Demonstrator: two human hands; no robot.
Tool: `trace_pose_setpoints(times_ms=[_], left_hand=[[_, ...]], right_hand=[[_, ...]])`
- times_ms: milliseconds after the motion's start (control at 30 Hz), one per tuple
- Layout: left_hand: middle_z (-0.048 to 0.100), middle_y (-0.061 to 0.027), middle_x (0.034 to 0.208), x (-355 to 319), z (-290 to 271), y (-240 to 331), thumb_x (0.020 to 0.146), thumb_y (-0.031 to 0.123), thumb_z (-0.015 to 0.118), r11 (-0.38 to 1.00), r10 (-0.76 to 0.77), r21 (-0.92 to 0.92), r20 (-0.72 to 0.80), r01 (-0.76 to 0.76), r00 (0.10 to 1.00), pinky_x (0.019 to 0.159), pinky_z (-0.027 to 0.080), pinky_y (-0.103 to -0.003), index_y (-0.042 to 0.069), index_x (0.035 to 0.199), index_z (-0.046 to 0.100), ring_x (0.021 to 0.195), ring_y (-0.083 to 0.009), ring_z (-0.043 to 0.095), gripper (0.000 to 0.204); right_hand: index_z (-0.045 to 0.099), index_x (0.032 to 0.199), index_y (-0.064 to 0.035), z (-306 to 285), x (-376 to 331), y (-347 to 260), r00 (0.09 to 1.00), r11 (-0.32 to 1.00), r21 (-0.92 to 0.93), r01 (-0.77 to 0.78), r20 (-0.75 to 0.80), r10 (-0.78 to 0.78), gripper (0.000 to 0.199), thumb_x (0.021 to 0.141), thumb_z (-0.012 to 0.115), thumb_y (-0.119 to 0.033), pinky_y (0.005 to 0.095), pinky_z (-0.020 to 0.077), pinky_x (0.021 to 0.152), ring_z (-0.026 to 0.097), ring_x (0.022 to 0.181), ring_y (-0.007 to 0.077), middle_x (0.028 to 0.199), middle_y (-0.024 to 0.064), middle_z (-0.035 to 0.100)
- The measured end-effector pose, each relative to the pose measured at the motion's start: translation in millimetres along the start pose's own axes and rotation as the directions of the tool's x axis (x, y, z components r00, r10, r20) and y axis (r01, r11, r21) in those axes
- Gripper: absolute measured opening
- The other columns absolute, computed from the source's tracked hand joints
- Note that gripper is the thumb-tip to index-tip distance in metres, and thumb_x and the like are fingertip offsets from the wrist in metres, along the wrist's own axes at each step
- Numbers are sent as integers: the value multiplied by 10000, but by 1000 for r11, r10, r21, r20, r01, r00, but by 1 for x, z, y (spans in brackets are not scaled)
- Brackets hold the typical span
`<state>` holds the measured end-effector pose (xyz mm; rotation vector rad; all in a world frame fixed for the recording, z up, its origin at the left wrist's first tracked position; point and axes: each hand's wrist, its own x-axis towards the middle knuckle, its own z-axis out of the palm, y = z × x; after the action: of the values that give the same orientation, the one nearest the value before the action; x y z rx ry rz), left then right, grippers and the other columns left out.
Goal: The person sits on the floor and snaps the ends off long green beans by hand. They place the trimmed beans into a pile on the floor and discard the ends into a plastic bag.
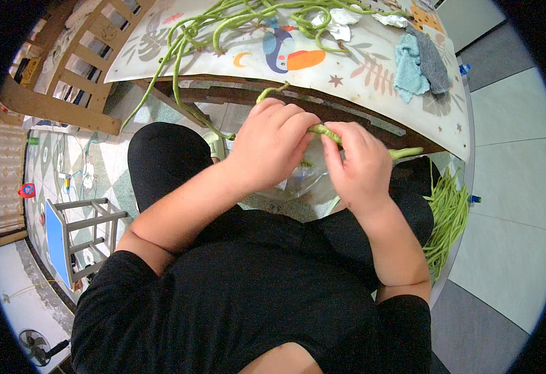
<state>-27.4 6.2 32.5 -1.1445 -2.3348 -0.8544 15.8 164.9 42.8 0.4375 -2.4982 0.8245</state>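
A long green bean (pixel 324 131) runs between my two hands, in front of the table's near edge. My left hand (pixel 275 142) is closed round its left part, and a curled end sticks out above the knuckles. Close beside it, my right hand (pixel 361 163) pinches the same bean between thumb and fingers; a straight end pokes out past its right side. Below the hands hangs a clear plastic bag (pixel 301 177) above the floor, partly hidden by my hands. What lies inside it is hard to make out.
Long beans (pixel 223 28) lie tangled on the patterned tablecloth (pixel 223 65), some drooping over its edge. Blue and grey cloths (pixel 413 65) and crumpled white tissue (pixel 337 23) are there too. Many beans (pixel 447 224) are heaped at my right. A blue-topped stool (pixel 58 243) lies left.
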Motion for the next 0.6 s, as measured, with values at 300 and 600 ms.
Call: trace_pose_setpoints(times_ms=[300, 600], left_hand=[[536, -33, 678, -7, 6, -5, 631, 82, 578, 992, 19, 125, 75, -28, 997, 675, 393, -329, 74, 776, 589, 671, -215, 528, 145], [587, -76, 758, -8, -1, 6, 724, 32, 592, 928, -257, -296, -68, 226, 964, 670, 421, -286, 40, 839, 593, 709, -212, 560, 116]], right_hand=[[475, 798, -46, 11, -7, 4, 928, 987, -119, -112, 342, 147, 119, 794, 469, -165, 435, 440, 581, 559, 678, 323, 721, 142, 560], [557, 905, -13, 12, -9, -7, 897, 680, 585, -441, 320, 306, 141, 831, 503, -121, 268, 453, 567, 558, 622, 158, 732, 82, 575]])
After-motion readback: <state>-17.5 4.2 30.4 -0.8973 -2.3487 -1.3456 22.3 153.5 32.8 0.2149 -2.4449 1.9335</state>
